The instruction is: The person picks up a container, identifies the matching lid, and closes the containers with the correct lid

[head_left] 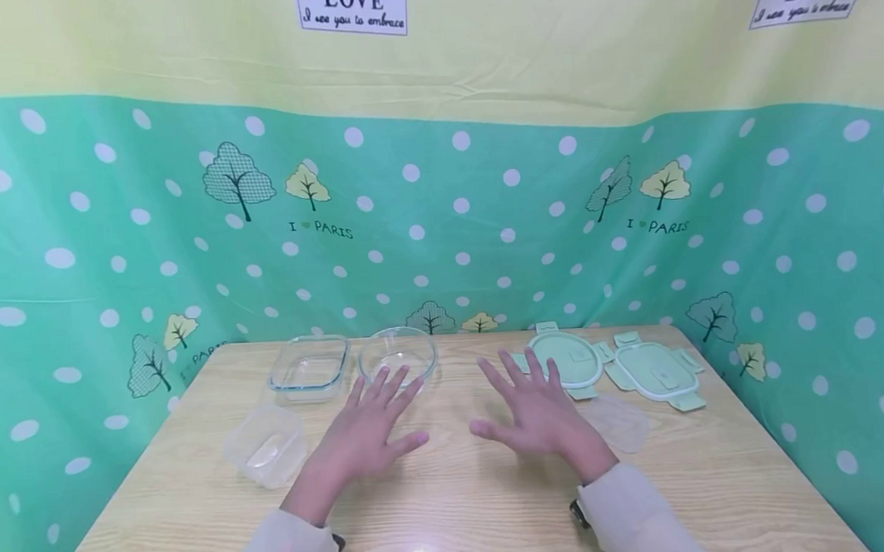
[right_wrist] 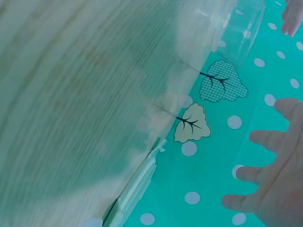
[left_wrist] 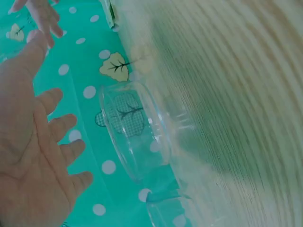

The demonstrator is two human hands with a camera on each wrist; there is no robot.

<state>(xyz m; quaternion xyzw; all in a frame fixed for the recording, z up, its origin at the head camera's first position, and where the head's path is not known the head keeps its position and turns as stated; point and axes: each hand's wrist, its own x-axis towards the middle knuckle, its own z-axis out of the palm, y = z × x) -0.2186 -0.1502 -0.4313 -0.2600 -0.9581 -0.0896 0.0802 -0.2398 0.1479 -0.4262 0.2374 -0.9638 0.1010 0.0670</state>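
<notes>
My left hand (head_left: 371,434) is held over the table with its fingers spread, holding nothing. Just beyond its fingertips stands a round glass bowl (head_left: 397,335), also seen in the left wrist view. A square glass container (head_left: 310,388) is left of that bowl, and a clear plastic container (head_left: 266,449) sits nearer, beside the left wrist. My right hand (head_left: 535,413) is likewise spread and holds nothing. In the head view its fingers overlap the edge of a round green lid (head_left: 566,359). A rectangular green lid (head_left: 655,370) and a translucent lid (head_left: 621,423) lie to its right.
The wooden table (head_left: 455,517) ends at the back against a green dotted curtain (head_left: 463,250), which also closes in both sides. The glass bowls and lids stand close to that back edge. Light reflects off the table near the front.
</notes>
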